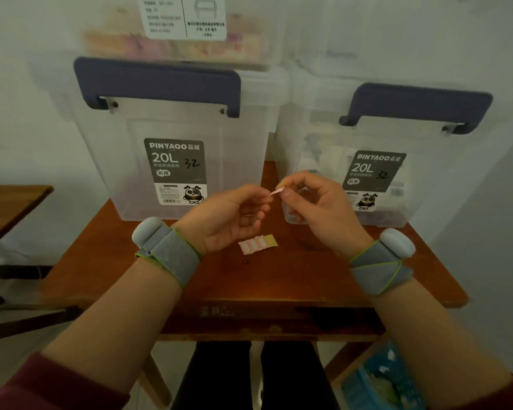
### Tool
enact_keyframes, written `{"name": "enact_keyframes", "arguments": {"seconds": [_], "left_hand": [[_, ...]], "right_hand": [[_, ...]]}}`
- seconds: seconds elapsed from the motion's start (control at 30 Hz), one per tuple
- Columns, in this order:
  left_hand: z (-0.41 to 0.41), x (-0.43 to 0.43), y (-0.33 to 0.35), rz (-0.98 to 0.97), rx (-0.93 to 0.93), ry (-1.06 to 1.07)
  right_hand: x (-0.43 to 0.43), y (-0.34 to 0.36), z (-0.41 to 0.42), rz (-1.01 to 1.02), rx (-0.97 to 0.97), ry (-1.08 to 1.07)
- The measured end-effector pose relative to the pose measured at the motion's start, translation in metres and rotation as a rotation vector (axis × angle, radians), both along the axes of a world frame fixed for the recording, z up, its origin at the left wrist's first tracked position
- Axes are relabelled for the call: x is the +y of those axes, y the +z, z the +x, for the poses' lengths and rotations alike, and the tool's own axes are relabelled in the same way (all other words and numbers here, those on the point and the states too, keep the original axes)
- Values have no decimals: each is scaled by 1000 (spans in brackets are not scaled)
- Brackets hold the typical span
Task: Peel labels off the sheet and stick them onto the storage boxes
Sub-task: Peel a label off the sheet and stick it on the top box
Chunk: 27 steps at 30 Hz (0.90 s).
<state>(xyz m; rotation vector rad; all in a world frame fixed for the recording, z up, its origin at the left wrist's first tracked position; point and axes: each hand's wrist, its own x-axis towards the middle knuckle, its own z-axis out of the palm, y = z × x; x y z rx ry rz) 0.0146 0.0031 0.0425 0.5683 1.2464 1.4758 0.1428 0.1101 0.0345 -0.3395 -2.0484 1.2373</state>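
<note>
Both our hands meet above the table, pinching one small label [276,191] between them: the left hand [230,216] has its thumb and forefinger closed on the label's left end, and the right hand [314,202] nips the right end between thumb and forefinger, the other fingers curled loosely beneath. We see a narrow white slip with a red border, tilted up toward the right and held clear of everything else.

Below it, flat on the wooden table [249,285], lies the label sheet [258,244]: three red-edged white labels side by side, and at its right end a bare yellowish patch of backing. It sits just under our left hand's fingers, between the two wrists.

Behind stand two clear storage boxes with dark blue handles. The left box [172,161] and the right box [376,173] each carry a grey printed sticker with "20L" and a handwritten "32". The right box is partly covered by our right hand, and its contents are too cloudy to make out. A third box [184,28] stacked on top is cut off at the frame's upper edge, its printing blurred. Whether the held label's sticky side faces us we cannot tell.
</note>
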Motion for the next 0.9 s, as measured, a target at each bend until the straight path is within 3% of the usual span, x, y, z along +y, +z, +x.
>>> {"name": "enact_keyframes", "arguments": {"seconds": [0.27,0.57,0.73,0.9], "left_hand": [[1,-14,29,148,372,193],[0,-37,93,321,1111,462],[-15,-28,135,347,1204,536],[-34,-6,160,226,1366,618]], "right_hand": [[-14,35,-4,-179,25,-25],[-26,104,-13,125,50,-115],[-16,152,-30,235,28,-133],[2,176,-59,274,-31,-205]]}}
